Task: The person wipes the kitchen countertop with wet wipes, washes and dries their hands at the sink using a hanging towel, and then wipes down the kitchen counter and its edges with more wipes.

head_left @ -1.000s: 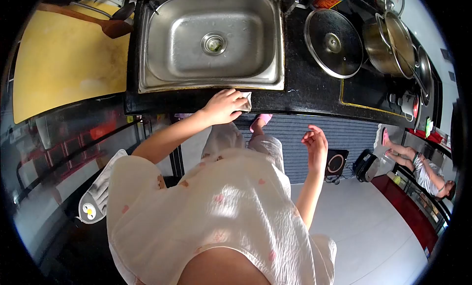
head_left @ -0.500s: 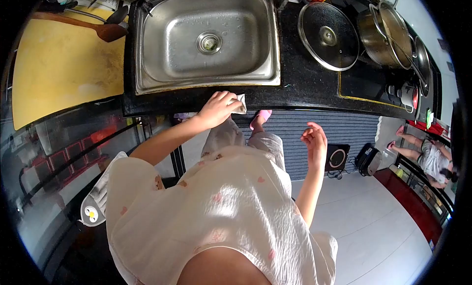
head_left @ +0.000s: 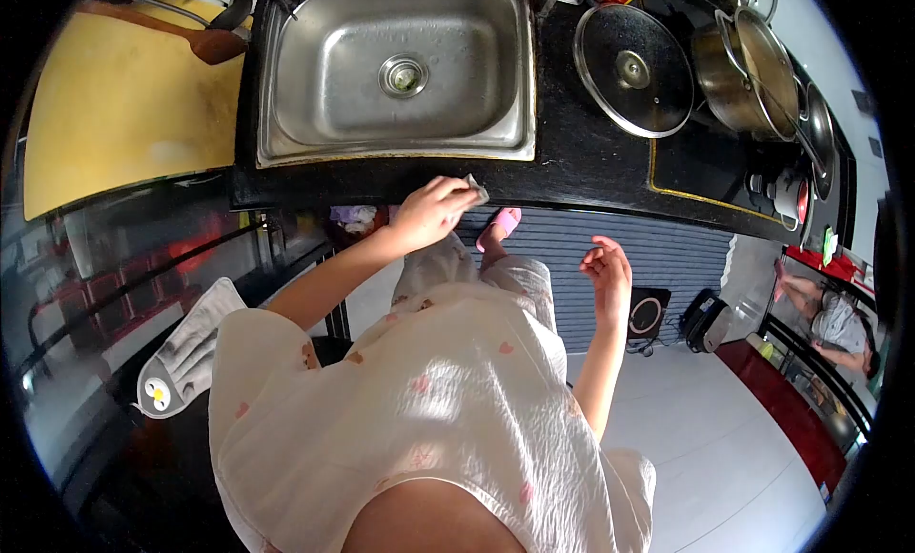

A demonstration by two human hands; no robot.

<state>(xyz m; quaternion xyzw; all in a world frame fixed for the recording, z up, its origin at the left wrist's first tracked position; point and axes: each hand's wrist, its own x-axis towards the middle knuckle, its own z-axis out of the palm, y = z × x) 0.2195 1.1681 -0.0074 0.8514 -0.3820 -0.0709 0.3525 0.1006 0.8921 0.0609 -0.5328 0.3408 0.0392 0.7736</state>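
My left hand (head_left: pixel 431 213) is closed on a small pale cloth (head_left: pixel 477 189) at the front edge of the black counter (head_left: pixel 591 179), just below the steel sink (head_left: pixel 400 153). Only a corner of the cloth shows past my fingertips. Off to the right, my right hand (head_left: pixel 607 267) hangs in the air in front of the counter, its fingers loosely bent and apart, with nothing in it. A little green matter lies in the sink's drain (head_left: pixel 404 76).
A yellow board (head_left: pixel 133 105) with a wooden spatula (head_left: pixel 212 46) lies left of the sink. Right of it are a glass lid (head_left: pixel 632 70), a steel pot (head_left: pixel 743 76) and a small red-and-white pot (head_left: pixel 789 198). Another person (head_left: pixel 837 324) is at the far right.
My left hand has shifted slightly right along the counter edge, and less of the cloth shows. My right hand stays nearly still. The other person's pose has changed.
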